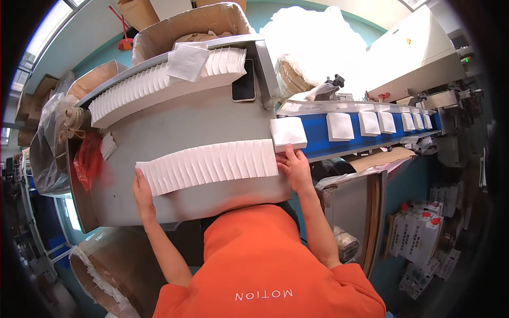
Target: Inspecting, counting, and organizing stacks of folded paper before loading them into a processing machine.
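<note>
A long row of white folded paper napkins stands on the grey metal table in front of me. My left hand lies against the row's left end, its fingers stretched along it. At the other end, my right hand has its fingers on a white napkin stack, where the blue conveyor belt meets the table. Some fingers of that hand are tucked beside the row's right end. Several more white stacks sit spaced along the belt to the right.
A second napkin row lines the table's far rim, with a loose napkin on top. Beside it lies a dark phone. A red plastic bag hangs at the left edge. Cardboard boxes stand behind; a pale machine cabinet stands far right.
</note>
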Tool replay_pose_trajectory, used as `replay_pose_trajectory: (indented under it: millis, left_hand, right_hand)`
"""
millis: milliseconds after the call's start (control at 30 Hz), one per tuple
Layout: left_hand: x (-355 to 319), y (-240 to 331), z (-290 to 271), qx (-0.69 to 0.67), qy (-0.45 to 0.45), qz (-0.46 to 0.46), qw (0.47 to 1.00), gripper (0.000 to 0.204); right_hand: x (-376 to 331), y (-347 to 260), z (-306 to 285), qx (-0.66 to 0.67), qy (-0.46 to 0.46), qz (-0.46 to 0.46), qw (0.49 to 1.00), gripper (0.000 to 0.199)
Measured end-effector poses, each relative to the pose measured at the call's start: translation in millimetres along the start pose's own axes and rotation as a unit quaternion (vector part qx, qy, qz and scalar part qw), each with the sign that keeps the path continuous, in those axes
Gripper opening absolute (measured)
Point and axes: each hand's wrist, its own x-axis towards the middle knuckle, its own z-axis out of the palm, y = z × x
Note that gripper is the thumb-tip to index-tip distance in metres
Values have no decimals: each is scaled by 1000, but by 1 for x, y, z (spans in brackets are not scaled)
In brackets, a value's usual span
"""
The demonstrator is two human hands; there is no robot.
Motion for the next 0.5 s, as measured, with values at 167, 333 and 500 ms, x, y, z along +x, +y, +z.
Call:
replay_pose_trajectory:
  millis: [167, 333, 500]
  left_hand:
    - [-12, 14, 12, 111, 34, 39, 992, 55]
    - [-17, 15, 11, 173, 73, 102, 977, 55]
    - [-24, 19, 11, 172, 57, 87, 980, 57]
  right_hand:
    - [-16, 8, 48, -281, -66, -154, 945, 47]
    - [-14, 10, 20, 49, -129, 106, 985, 36]
    - [-10, 3, 8, 41, 6, 44, 998, 36]
